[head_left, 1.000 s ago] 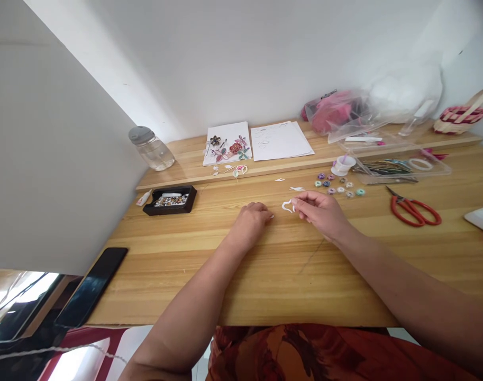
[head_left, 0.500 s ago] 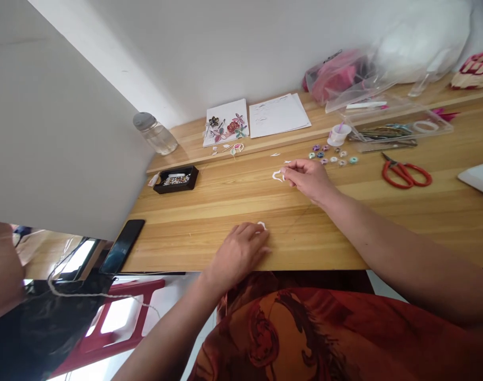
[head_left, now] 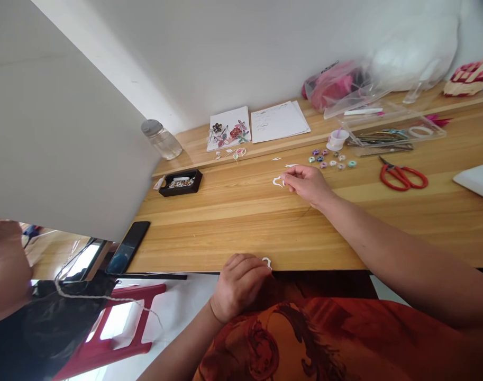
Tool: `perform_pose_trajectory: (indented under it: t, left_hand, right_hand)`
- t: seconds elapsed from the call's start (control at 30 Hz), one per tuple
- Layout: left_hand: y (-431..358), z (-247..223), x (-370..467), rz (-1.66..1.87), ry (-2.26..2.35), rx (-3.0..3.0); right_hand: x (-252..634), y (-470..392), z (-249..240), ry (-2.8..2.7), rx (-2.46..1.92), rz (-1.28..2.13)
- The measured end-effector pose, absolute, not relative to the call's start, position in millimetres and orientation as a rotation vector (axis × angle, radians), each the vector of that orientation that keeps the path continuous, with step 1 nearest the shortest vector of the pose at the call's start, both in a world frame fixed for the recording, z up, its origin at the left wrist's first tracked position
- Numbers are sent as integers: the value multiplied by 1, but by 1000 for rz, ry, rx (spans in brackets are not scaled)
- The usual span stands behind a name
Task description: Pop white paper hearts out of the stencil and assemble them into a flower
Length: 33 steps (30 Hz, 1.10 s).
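Note:
My right hand point(head_left: 308, 185) is over the middle of the table, thumb and fingers pinched on a thin white cut-out outline point(head_left: 278, 181), which looks like paper. Down at the table's front edge, my left hand point(head_left: 241, 278) is closed, its fingers curled together. A second white curved cut-out point(head_left: 267, 262) sticks out past those fingertips; the fingers hide part of it. Small white slivers point(head_left: 276, 159) lie just beyond my right hand. To its upper right sit several small spools of coloured thread point(head_left: 333, 163).
Red-handled scissors point(head_left: 403, 177) lie to the right, below a clear tray point(head_left: 434, 136) of tools. A black box of beads point(head_left: 196, 181), a phone point(head_left: 128, 247) and a bottle point(head_left: 162, 140) stand left. Papers point(head_left: 281, 123) rest on the back ledge. Another person's arm point(head_left: 7, 270) shows far left.
My left hand has drawn back toward me to the table's front edge with its white cut-out. My right hand stays nearly in place, still pinching its piece. The view has shifted slightly.

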<state>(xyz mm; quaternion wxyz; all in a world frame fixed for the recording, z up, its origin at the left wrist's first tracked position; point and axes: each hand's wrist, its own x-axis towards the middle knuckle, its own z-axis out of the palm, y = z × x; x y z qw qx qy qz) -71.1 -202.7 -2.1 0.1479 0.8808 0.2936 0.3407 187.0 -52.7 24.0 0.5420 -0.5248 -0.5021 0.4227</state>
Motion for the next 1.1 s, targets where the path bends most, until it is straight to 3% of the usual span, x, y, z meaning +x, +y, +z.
perform_pose_trajectory:
  t: [0.13,0.27,0.43,0.8,0.97,1.1]
  left_hand:
    - [-159,27,-47,1133,1250,1720]
    - [-88,40,-19,1198,1036,1029]
    - [-26,32,15,1211,916,689]
    - [-6,9,29,1148,867,712]
    - [-6,3,28,1233,955,1148]
    - [-9,3,26,1369,1000,1828]
  right_hand:
    - [187,-52,27,-1112,-1263,1115]
    - [189,-50,28,-1015,-1301,1165]
    - [193,-47,28,-950,-1275,1192]
    - [194,-44,23,-923,-1224,1232]
    - [193,-47,25,-813,-1130,1397]
    - [193,-50,28,-715,-1094,1554]
